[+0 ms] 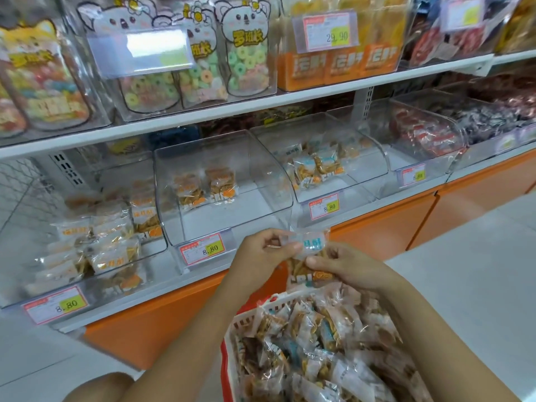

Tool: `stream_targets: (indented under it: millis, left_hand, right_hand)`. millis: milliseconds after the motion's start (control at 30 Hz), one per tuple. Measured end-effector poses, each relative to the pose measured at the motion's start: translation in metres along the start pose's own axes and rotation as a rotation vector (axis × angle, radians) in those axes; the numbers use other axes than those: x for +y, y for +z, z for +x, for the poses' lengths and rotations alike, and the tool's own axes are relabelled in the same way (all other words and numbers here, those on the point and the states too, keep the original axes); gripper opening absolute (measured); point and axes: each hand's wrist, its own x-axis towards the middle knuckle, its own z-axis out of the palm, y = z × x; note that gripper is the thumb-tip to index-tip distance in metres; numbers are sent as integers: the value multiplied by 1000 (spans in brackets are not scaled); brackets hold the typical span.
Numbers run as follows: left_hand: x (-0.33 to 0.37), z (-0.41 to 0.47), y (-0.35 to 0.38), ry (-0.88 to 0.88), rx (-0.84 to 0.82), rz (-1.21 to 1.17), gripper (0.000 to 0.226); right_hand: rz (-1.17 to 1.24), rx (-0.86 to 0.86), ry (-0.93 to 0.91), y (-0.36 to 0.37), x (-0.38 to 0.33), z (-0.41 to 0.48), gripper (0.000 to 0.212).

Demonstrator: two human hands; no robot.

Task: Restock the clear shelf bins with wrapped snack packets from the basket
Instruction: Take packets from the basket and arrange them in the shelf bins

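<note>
Packet: one blue-labelled packet (311, 245), held just above the basket (246, 314), long axis roughly 12 to 6.
Left hand (265, 252): grip pinches the packet's top edge from 9 o'clock.
Right hand (348, 268): grip pinches its middle from 3 o'clock.
Likely target: bin (366, 166) holding matching blue packets, at 12 to 1 o'clock from the packet; right hand nearer.
Middle bin (261, 175): orange packets, at 11 o'clock.

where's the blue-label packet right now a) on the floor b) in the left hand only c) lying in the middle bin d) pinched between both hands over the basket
d: the left hand and right hand both pinch the packet just above the basket.
</note>
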Motion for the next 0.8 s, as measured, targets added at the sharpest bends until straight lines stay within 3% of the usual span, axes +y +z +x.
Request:
stream_targets:
  millis: [67,200,267,367,433,567,700,800]
  left_hand:
    - [10,9,3,22,39,-5,18]
    - [46,42,10,139,81,77,20]
    - [60,65,11,199,138,118,17]
    - [64,106,9,268,229,354,8]
    - [58,129,4,257,266,510,8]
    - [45,153,-6,69,314,523,30]
    - [32,163,-11,-30,160,281,38]
    - [28,165,-13,-84,100,227,41]
  right_hand:
    - [-7,103,-58,-10,-13,-3,40]
    - [24,231,-203,-36,-43,-2,48]
    - [126,341,-226,-61,-58,7,28]
    - [56,583,-208,-116,-73,36,24]
    - [-27,632,-163,-143,-81,58,22]
    - [-260,506,82,-156,-90,107,33]
    - [-452,226,252,-140,-72,162,40]
    - [-511,170,282,-126,-61,189,64]
